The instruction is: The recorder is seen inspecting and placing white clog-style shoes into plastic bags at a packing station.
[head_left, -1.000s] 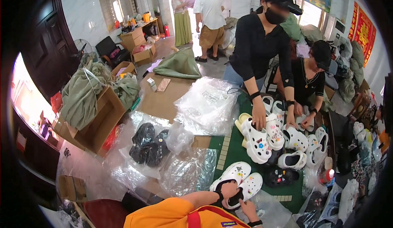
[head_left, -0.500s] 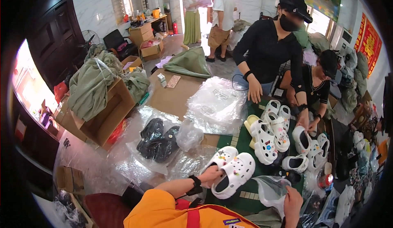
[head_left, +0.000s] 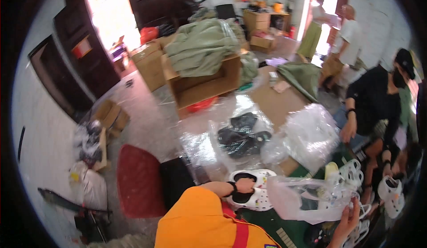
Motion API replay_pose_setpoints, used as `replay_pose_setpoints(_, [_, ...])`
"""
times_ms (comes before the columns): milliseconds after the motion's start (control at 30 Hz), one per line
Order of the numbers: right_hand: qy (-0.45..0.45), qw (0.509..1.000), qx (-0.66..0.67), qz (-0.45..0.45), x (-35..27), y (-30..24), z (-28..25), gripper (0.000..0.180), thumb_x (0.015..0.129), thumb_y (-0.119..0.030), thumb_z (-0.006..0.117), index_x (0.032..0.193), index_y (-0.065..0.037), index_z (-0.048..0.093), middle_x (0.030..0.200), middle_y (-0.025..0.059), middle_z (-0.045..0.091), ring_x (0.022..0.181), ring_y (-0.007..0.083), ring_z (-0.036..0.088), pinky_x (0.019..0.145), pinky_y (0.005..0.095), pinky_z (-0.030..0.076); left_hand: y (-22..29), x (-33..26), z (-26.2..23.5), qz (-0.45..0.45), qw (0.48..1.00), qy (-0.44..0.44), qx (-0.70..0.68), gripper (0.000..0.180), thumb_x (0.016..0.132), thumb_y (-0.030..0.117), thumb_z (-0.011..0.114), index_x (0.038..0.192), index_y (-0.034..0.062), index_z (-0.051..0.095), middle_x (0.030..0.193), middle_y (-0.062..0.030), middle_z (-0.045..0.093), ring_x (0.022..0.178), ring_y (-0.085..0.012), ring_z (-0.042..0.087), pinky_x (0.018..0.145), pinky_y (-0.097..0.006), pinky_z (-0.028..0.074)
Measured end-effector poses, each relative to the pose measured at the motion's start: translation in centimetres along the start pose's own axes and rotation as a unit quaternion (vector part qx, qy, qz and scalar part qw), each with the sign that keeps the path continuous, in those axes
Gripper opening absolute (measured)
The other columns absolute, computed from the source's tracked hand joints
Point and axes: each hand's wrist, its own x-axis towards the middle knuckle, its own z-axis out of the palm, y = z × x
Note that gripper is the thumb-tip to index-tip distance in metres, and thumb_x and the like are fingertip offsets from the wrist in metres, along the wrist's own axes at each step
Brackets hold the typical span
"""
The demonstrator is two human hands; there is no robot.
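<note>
Cluttered floor with cartons fills upper frame. Low centre, left hand (head_left: 243, 185) grips a pair of white clogs (head_left: 252, 188); lower right, right hand (head_left: 348, 219) holds a clear plastic bag (head_left: 302, 199) open. Clogs remain outside it; bagging looks unfinished.

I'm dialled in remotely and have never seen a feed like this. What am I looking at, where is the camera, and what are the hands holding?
There is no machine here: a person in an orange top works with bare hands, and a wide fisheye camera on their head looks down, bending straight edges. The left hand grips a pair of white clogs. The right hand holds a clear plastic bag by its lower edge. Ahead lie black shoes in plastic wrap, more white clogs and an open cardboard box heaped with green cloth. Other people work at the right.
</note>
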Motion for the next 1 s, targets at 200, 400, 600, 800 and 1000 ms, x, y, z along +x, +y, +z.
replay_pose_setpoints(200, [-0.073, 0.990, 0.113, 0.048, 6.8, 5.7, 6.1, 0.047, 0.080, -0.001, 0.047, 0.126, -0.002, 0.038, 0.123, 0.0152, 0.044, 0.107, 0.0205, 0.045, 0.088, 0.0297, 0.036, 4.0, -2.0, 0.3, -0.115, 0.980, 0.145, 0.070, 0.039, 0.065, 0.023, 0.061, 0.099, 0.0064, 0.052, 0.092, -0.0117, 0.053, 0.088, -0.0280, 0.050, 0.068, -0.041, 0.041])
replay_pose_setpoints(400, [0.000, 0.995, 0.080, -0.059, 9.4, 5.2, 9.7, 0.046, 0.083, -0.004, 0.046, 0.128, -0.002, 0.034, 0.130, 0.0140, 0.037, 0.117, 0.0216, 0.036, 0.095, 0.0307, 0.029, 3.0, -1.8, 1.6, -0.096, 0.983, 0.141, 0.069, 0.032, 0.065, 0.020, 0.060, 0.094, 0.0062, 0.057, 0.090, -0.0117, 0.054, 0.086, -0.0276, 0.050, 0.070, -0.038, 0.042])
replay_pose_setpoints(600, [0.026, 0.991, -0.057, -0.119, 6.2, 3.7, 12.3, 0.044, 0.087, -0.009, 0.043, 0.129, -0.002, 0.031, 0.132, 0.0131, 0.035, 0.120, 0.0260, 0.034, 0.094, 0.0328, 0.031, 2.9, -2.0, 1.3, -0.080, 0.985, 0.138, 0.058, 0.033, 0.065, 0.018, 0.058, 0.095, 0.0053, 0.057, 0.090, -0.0124, 0.053, 0.086, -0.0284, 0.051, 0.070, -0.038, 0.042])
replay_pose_setpoints(800, [-0.007, 0.996, -0.077, -0.053, 1.9, 8.7, 15.3, 0.054, 0.081, 0.002, 0.045, 0.131, -0.003, 0.027, 0.134, 0.0147, 0.031, 0.119, 0.0271, 0.037, 0.090, 0.0302, 0.034, 2.6, -1.7, -1.0, -0.049, 0.994, 0.097, -0.012, 0.028, 0.066, 0.015, 0.055, 0.090, 0.0018, 0.056, 0.089, -0.0158, 0.052, 0.085, -0.0311, 0.051, 0.070, -0.041, 0.043])
replay_pose_setpoints(1000, [-0.005, 0.994, -0.102, -0.047, 0.2, 12.6, 15.5, 0.059, 0.076, 0.004, 0.047, 0.131, 0.000, 0.025, 0.136, 0.0175, 0.026, 0.126, 0.0262, 0.026, 0.101, 0.0325, 0.021, -2.2, -2.5, -2.6, 0.023, 0.986, 0.081, -0.142, 0.033, 0.069, 0.018, 0.054, 0.097, 0.0010, 0.054, 0.099, -0.0213, 0.055, 0.095, -0.0357, 0.051, 0.080, -0.041, 0.041])
